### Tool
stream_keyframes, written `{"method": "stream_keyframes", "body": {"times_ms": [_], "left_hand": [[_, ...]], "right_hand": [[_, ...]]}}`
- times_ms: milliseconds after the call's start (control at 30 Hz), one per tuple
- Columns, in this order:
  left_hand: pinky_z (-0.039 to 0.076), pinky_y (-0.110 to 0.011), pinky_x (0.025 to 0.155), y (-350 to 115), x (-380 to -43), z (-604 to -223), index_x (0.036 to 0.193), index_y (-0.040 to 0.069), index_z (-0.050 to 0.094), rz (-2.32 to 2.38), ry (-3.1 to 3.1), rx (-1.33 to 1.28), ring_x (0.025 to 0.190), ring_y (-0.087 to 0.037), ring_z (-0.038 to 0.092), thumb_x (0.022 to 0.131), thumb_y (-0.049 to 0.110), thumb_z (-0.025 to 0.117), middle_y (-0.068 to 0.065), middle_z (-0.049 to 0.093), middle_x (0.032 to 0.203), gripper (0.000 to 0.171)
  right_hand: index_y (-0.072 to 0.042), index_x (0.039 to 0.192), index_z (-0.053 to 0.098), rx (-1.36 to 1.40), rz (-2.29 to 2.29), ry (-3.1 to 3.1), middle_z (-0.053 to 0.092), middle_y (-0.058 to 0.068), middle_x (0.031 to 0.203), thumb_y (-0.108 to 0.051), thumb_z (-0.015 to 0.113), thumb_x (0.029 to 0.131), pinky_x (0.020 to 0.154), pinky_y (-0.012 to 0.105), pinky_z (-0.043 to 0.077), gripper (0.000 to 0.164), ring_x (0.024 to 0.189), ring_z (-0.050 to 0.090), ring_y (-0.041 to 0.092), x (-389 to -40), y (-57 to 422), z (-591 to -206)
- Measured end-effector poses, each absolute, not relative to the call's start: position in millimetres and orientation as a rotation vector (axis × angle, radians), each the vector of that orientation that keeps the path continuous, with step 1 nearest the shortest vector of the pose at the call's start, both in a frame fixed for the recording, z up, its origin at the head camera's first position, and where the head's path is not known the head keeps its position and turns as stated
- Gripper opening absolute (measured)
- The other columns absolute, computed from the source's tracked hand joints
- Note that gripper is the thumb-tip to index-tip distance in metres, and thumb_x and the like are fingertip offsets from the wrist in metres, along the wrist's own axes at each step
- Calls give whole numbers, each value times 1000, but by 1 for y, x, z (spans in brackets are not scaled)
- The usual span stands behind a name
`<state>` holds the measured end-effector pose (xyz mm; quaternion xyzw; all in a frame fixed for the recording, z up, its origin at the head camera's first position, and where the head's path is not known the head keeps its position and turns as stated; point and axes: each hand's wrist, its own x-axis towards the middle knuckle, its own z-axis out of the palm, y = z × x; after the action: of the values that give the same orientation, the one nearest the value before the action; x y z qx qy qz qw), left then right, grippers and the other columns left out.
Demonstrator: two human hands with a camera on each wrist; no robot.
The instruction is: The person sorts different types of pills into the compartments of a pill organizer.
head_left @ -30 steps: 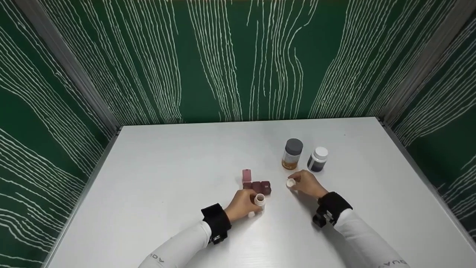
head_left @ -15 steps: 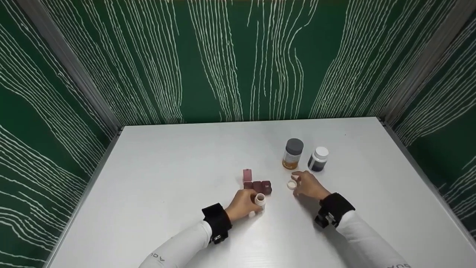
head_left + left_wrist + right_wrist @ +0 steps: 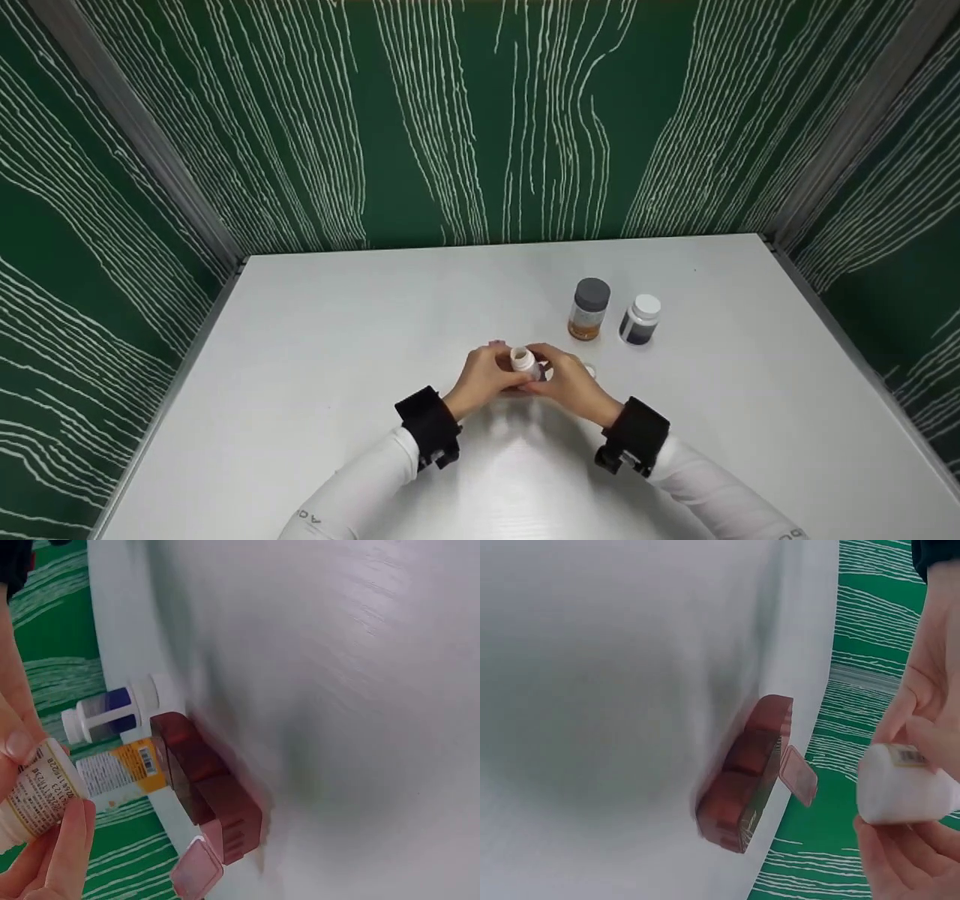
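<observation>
A small white pill bottle (image 3: 523, 361), uncapped and with its mouth up, is held between both hands above the table. My left hand (image 3: 482, 377) grips it from the left, its thumb across the front. From the right, the fingers and thumb of my right hand (image 3: 568, 381) hold it too. Printed text shows on the bottle (image 3: 43, 787) in the left wrist view. Below the hands is a dark red pill organizer (image 3: 742, 778) with one pink lid (image 3: 799, 775) standing open; the hands mostly hide it in the head view. A white cap (image 3: 590, 371) lies behind the right hand, partly hidden.
A grey-lidded jar (image 3: 589, 309) with orange at its base stands at the back right. Beside it is a white-capped bottle (image 3: 640, 320) with a dark label. Green patterned walls (image 3: 420, 127) enclose the white table (image 3: 337, 322) at the back and sides.
My right hand let go of the cap, leaving it on the table, and moved left to the bottle. My left hand lifted the bottle away from the person, over the organizer.
</observation>
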<state>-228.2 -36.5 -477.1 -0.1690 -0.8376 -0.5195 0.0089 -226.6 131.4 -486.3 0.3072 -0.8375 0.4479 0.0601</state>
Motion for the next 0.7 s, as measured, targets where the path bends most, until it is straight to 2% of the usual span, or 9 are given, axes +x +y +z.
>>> {"method": "stream_keyframes", "body": {"times_ms": [267, 467, 567, 700], "left_hand": [[48, -18, 63, -40, -230, -479, 86, -3, 66, -1766, -2583, -538, 74, -21, 63, 70, 16, 73, -12, 64, 83, 26], [49, -19, 66, -55, -235, -481, 102, -4, 63, -1738, -2643, -566, 78, -23, 62, 73, 18, 72, -14, 65, 91, 38], [49, -22, 67, -67, -240, -486, 106, -7, 60, -1580, -2696, -600, 80, -26, 62, 73, 16, 72, -18, 64, 92, 43], [49, -30, 69, -81, -245, -497, 103, -10, 59, -1215, -2818, -665, 81, -29, 60, 72, 15, 73, -20, 63, 90, 42]], "right_hand": [[7, 107, 55, 872, 1444, -2541, 62, 16, 97, -3, 69, 74, 72, 31, 48, 38, 86, 58, 25, -231, 128, -487], [6, 108, 56, 860, 1422, -2578, 62, 14, 96, -8, 71, 73, 70, 33, 49, 40, 81, 58, 22, -235, 130, -488], [8, 106, 56, 825, 1406, -2592, 62, 15, 93, -5, 71, 71, 70, 37, 48, 41, 81, 58, 24, -237, 133, -490], [10, 105, 55, 798, 1344, -2643, 60, 17, 96, -2, 71, 70, 70, 40, 48, 40, 82, 57, 25, -240, 138, -493]]}}
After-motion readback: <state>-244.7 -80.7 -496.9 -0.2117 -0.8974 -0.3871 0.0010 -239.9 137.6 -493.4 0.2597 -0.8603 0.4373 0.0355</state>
